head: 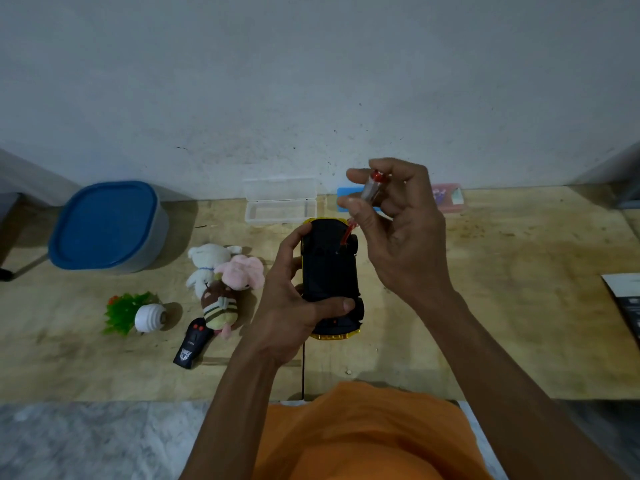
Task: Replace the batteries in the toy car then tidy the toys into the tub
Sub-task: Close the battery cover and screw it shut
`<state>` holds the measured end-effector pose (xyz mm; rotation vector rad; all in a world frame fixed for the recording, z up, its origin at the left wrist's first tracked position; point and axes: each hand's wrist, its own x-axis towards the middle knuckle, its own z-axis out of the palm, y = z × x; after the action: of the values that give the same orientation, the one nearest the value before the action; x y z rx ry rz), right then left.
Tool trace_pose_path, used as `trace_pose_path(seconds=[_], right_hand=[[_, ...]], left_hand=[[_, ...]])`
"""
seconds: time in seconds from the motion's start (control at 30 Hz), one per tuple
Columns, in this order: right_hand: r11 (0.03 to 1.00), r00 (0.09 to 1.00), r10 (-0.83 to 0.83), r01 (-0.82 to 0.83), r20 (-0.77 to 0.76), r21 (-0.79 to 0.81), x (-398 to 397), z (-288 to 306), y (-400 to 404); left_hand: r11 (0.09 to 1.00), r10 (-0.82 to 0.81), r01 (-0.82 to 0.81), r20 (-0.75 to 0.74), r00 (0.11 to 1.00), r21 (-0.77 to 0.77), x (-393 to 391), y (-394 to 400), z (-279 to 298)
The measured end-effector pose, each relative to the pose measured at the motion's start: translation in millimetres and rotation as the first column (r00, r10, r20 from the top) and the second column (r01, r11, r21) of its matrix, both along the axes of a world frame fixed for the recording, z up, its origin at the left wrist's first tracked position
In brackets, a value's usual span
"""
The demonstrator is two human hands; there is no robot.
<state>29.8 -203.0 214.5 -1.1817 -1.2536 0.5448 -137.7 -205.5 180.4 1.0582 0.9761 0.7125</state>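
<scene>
My left hand (294, 299) grips a yellow toy car (330, 271) turned upside down, its black underside facing up, just above the wooden table (502, 306). My right hand (398, 220) is raised above the car's far end and pinches a silver battery with a red end (372, 185); a red wire (348, 233) runs from it down to the car's underside. The grey tub with a blue lid (107, 225) stands shut at the back left. Plush toys, white (204, 265), pink (242, 271) and striped brown (220, 306), lie left of the car.
A black remote control (192, 342) lies by the plush toys. A green plastic plant in a white pot (138, 311) lies on its side further left. A clear open case (280, 200), a blue box (346, 199) and a pink packet (448, 197) sit along the wall. A dark booklet (623, 303) is at the right edge.
</scene>
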Motion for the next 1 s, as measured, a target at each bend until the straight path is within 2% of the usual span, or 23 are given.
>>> trace_pose_path(seconds=[0.13, 0.33, 0.43, 0.57, 0.7, 0.83, 0.9, 1.0], right_hand=[[0.996, 0.988, -0.074, 0.067, 0.137, 0.052, -2.8, -2.2, 0.5], [0.994, 0.981, -0.091, 0.079, 0.173, 0.074, -6.8, 0.6, -5.2], [0.989, 0.976, -0.142, 0.131, 0.168, 0.073, -6.6, 1.4, -7.9], [0.999, 0.992, -0.043, 0.042, 0.117, 0.011, -9.4, -2.0, -14.1], [0.996, 0.991, -0.082, 0.083, 0.107, -0.011, -14.9, -8.2, -20.3], [0.993, 0.995, -0.098, 0.098, -0.003, -0.071, -23.5, -16.8, -23.7], [0.986, 0.982, -0.147, 0.136, -0.123, -0.095, -25.2, -17.5, -25.8], [0.962, 0.902, -0.268, 0.233, -0.338, -0.141, -19.2, -17.1, -29.4]], left_hand=[[1.0, -0.026, 0.026, 0.009, 1.0, 0.0, 2.5, -4.9, -0.4], [1.0, -0.023, 0.023, 0.038, 0.999, -0.016, 3.1, -10.2, -2.4], [1.0, -0.01, 0.01, 0.032, 0.999, -0.014, -0.5, -12.3, -2.0], [0.999, 0.018, -0.017, 0.025, 1.0, -0.028, -5.1, -17.8, -4.1], [0.998, 0.053, -0.053, 0.015, 0.998, -0.015, -9.3, -22.7, -8.3], [0.997, 0.076, -0.075, 0.02, 0.997, -0.014, -13.7, -25.9, -15.8], [0.996, 0.092, -0.091, 0.022, 0.996, -0.012, -15.3, -26.1, -21.9], [0.988, 0.155, -0.155, 0.016, 0.988, -0.024, -15.7, -23.0, -37.4]])
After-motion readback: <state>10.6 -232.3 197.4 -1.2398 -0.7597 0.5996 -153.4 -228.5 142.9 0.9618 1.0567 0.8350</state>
